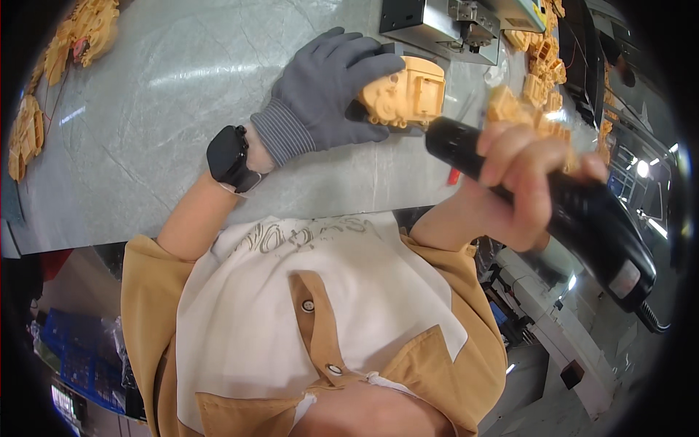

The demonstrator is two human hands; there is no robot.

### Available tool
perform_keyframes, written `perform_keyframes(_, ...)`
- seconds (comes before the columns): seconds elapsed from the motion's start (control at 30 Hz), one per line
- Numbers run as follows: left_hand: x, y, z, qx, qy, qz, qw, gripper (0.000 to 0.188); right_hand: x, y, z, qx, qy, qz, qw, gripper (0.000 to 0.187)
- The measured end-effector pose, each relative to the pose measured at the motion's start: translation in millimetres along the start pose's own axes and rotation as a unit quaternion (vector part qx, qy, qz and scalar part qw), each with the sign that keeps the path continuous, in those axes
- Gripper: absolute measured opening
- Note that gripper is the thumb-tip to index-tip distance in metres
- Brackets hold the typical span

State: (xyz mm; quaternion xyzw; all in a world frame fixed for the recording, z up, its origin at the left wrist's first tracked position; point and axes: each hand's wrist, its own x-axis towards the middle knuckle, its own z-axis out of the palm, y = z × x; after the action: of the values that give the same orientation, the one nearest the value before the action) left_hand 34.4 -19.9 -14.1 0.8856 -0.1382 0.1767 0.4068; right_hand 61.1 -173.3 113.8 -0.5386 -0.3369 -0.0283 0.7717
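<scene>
In a grey knit glove, my left hand (328,87) grips a yellow-orange moulded plastic housing (411,91) from its left side, over the grey table. Fingers lie across the housing's top edge, and the thumb stays below it. My bare right hand (528,175) is wrapped round a black electric screwdriver (593,226), slightly blurred. The tool's front end points left at the housing's lower right corner. Whether its bit touches the housing I cannot make out. A dark block shows partly behind the housing.
A metal fixture (444,25) stands at the table's far edge, beyond the housing. More yellow-orange plastic parts (539,87) lie in a row on the right, and others (80,36) with thin wires sit at the far left. The grey table (175,109) ends just before my body.
</scene>
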Motion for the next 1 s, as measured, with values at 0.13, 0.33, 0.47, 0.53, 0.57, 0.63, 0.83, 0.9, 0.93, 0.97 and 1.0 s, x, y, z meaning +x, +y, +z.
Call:
perform_keyframes(0.13, -4, -1, -1, -0.009, -0.001, 0.009, 1.0, 0.073, -16, 11, 15, -0.031, 0.06, 0.017, 0.998, 0.053)
perform_keyframes(0.33, -5, 0, -3, -0.008, 0.001, 0.01, 1.0, 0.074, -17, 17, 19, -0.051, 0.069, 0.033, 0.996, 0.05)
perform_keyframes(0.47, -5, 1, -2, -0.009, -0.004, -0.001, 1.0, 0.073, -21, 25, 1, -0.106, 0.012, 0.052, 0.993, 0.051)
perform_keyframes(0.53, -6, 3, -1, -0.006, -0.009, -0.004, 1.0, 0.072, -23, 25, -4, -0.152, -0.025, 0.051, 0.987, 0.05)
perform_keyframes(0.57, -5, 2, -4, 0.001, -0.008, 0.003, 1.0, 0.071, -18, 26, -2, -0.17, -0.042, 0.037, 0.984, 0.05)
perform_keyframes(0.63, 0, 7, -7, -0.009, -0.007, 0.006, 1.0, 0.072, -13, 24, 3, -0.139, 0.0, 0.035, 0.99, 0.048)
perform_keyframes(0.83, 13, 27, -13, -0.089, -0.036, -0.124, 0.988, 0.078, -6, -32, 11, 0.228, -0.065, -0.076, 0.969, 0.025)
perform_keyframes(0.9, 27, 37, -16, -0.059, -0.072, -0.154, 0.984, 0.079, 2, -43, 36, 0.342, -0.148, -0.071, 0.925, 0.023)
perform_keyframes(0.93, 33, 37, -20, -0.175, -0.09, -0.173, 0.965, 0.075, 7, -48, 52, 0.383, -0.166, -0.04, 0.908, 0.029)
perform_keyframes(0.97, 25, 37, -11, -0.159, -0.052, -0.201, 0.965, 0.068, 11, -51, 67, 0.429, -0.181, -0.008, 0.885, 0.036)
perform_keyframes(1.0, 19, 41, -22, -0.273, 0.001, -0.24, 0.932, 0.066, 15, -58, 74, 0.439, -0.205, 0.051, 0.873, 0.021)
